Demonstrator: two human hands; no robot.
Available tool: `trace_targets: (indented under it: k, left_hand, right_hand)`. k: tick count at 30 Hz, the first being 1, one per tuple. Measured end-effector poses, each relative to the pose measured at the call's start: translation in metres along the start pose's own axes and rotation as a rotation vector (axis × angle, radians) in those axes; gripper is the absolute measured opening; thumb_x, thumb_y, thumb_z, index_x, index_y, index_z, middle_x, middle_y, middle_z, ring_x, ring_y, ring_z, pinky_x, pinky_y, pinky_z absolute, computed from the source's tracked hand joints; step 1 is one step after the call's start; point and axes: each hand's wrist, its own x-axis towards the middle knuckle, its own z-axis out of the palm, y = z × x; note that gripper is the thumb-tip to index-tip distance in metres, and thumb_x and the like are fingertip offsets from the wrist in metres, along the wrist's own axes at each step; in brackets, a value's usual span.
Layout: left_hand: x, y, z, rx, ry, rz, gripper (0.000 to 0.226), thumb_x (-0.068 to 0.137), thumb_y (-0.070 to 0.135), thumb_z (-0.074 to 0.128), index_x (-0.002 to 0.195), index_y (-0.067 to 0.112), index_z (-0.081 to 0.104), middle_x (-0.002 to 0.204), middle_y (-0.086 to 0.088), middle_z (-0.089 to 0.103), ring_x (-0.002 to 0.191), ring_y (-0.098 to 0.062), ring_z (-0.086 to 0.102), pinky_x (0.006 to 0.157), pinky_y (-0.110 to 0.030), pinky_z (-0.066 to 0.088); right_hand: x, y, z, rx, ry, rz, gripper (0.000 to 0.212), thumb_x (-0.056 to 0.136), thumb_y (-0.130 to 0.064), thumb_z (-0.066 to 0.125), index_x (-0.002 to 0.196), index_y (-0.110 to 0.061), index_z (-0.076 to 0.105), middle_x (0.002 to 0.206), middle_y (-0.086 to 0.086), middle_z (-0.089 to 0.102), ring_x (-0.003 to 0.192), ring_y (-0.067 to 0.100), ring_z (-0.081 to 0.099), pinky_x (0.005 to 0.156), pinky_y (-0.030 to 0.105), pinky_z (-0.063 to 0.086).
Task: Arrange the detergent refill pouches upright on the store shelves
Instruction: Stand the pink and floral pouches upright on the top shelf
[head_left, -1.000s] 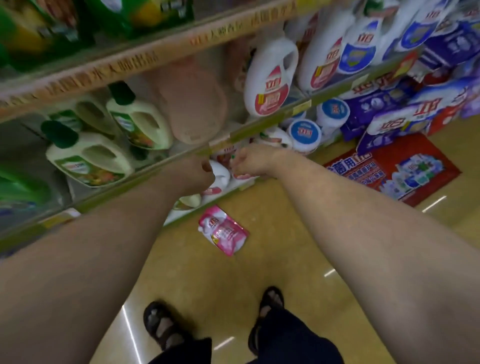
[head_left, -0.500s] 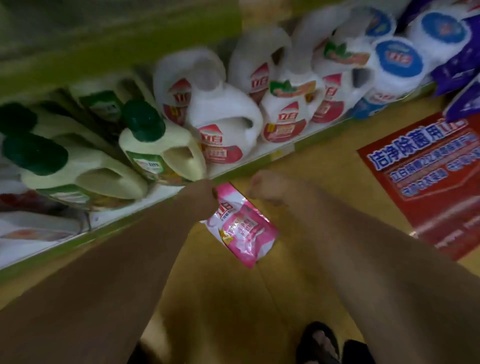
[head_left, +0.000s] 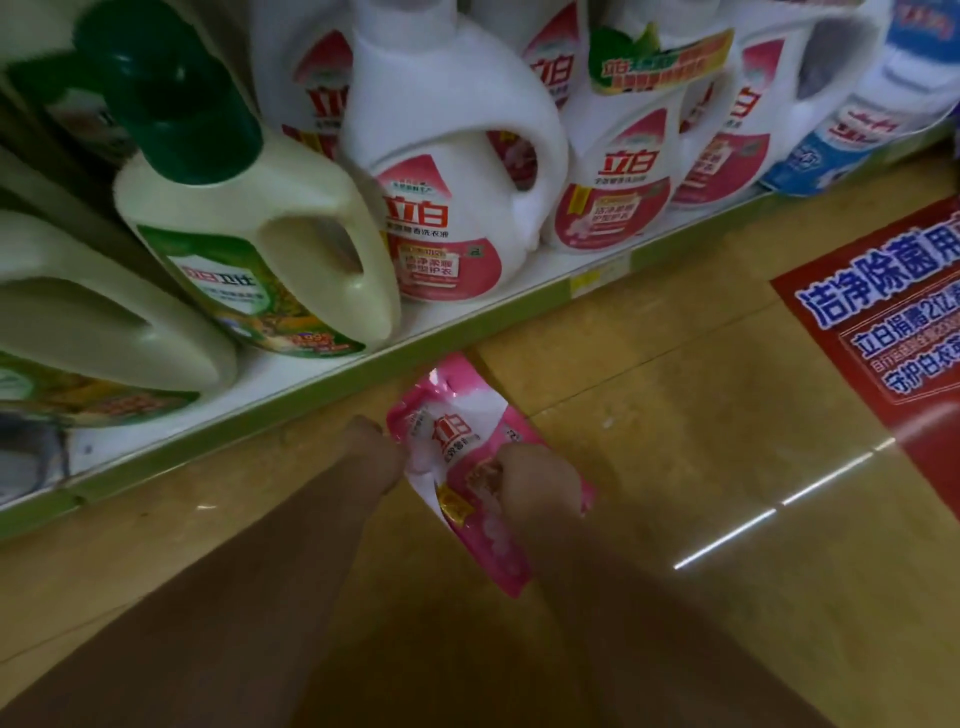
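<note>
Two hands meet at one pink and white refill pouch (head_left: 470, 457) just below the middle of the frame. The pouch lies flat on the tan floor (head_left: 675, 415), close beside the green front edge of the bottom shelf (head_left: 467, 332) and not on it. The right hand (head_left: 537, 480) rests on the pouch's lower right part with its fingers bent down onto the film, gripping it. The left hand (head_left: 376, 452) touches the pouch's left edge; whether its fingers are clenched on the pouch or only lie against it cannot be told from this angle. On the shelf above stand detergent jugs: cream jugs with dark green caps (head_left: 249, 244) in the upper left, white jugs with pink labels (head_left: 447, 171) in the upper middle, and a blue-labelled one (head_left: 852, 130) in the upper right. A red floor sticker with blue and white lettering (head_left: 883, 317) lies on the floor at the right edge
</note>
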Motion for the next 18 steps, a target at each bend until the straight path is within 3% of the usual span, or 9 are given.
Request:
trace_targets:
  k: [3,5,7,12,15,18]
  left_hand:
    - [0.000,0.005,-0.003,-0.029,-0.064,-0.036,0.043,0.093,0.008,0.059,0.131,-0.010,0.050,0.119,-0.031,0.061,0.110,-0.045,0.062,0.093,-0.053,0.053]
    - [-0.003,0.008,-0.001,-0.071,-0.093,-0.025,0.040,0.091,0.008,0.062,0.125,-0.012,0.054,0.104,-0.026,0.063,0.095,-0.040,0.064,0.079,-0.044,0.055]
    - [-0.009,0.010,0.001,-0.141,-0.113,-0.024,0.041,0.086,0.008,0.068,0.117,-0.017,0.056,0.087,-0.022,0.057,0.078,-0.032,0.056,0.067,-0.036,0.047]
    - [-0.024,0.015,0.004,-0.262,-0.115,0.011,0.036,0.088,0.016,0.070,0.115,-0.008,0.062,0.105,-0.024,0.062,0.071,-0.022,0.053,0.054,-0.027,0.040]
    - [-0.034,0.013,0.012,-0.477,-0.154,0.014,0.032,0.089,0.029,0.070,0.111,0.009,0.060,0.108,-0.016,0.067,0.073,-0.018,0.057,0.057,-0.027,0.040]
    - [-0.045,0.000,0.030,-0.531,-0.209,-0.023,0.022,0.084,0.024,0.076,0.099,0.016,0.062,0.082,-0.004,0.065,0.067,-0.015,0.057,0.056,-0.025,0.038]
  right_hand:
    - [-0.004,-0.001,-0.008,-0.042,0.009,-0.004,0.034,0.079,-0.031,0.076,0.110,-0.021,0.067,0.109,0.002,0.070,0.105,0.025,0.066,0.081,0.029,0.048]
    - [-0.005,0.001,-0.008,-0.008,0.036,-0.032,0.027,0.087,-0.027,0.067,0.113,-0.020,0.067,0.109,0.003,0.069,0.105,0.025,0.066,0.081,0.030,0.047]
    - [-0.008,0.006,-0.008,0.052,0.056,-0.058,0.025,0.093,-0.025,0.056,0.115,-0.021,0.068,0.107,0.003,0.069,0.102,0.025,0.066,0.080,0.032,0.048]
    - [-0.017,0.018,-0.002,0.264,0.072,-0.067,0.023,0.097,-0.023,0.054,0.113,-0.023,0.070,0.101,0.002,0.070,0.092,0.022,0.067,0.083,0.036,0.056]
    - [-0.020,0.020,0.014,0.423,0.088,-0.069,0.019,0.096,-0.025,0.057,0.108,-0.024,0.072,0.097,0.001,0.070,0.087,0.019,0.067,0.077,0.032,0.055]
    - [-0.016,0.025,0.024,0.517,0.069,-0.099,0.025,0.097,-0.026,0.058,0.120,-0.027,0.068,0.109,0.002,0.071,0.090,0.014,0.064,0.069,0.019,0.049]
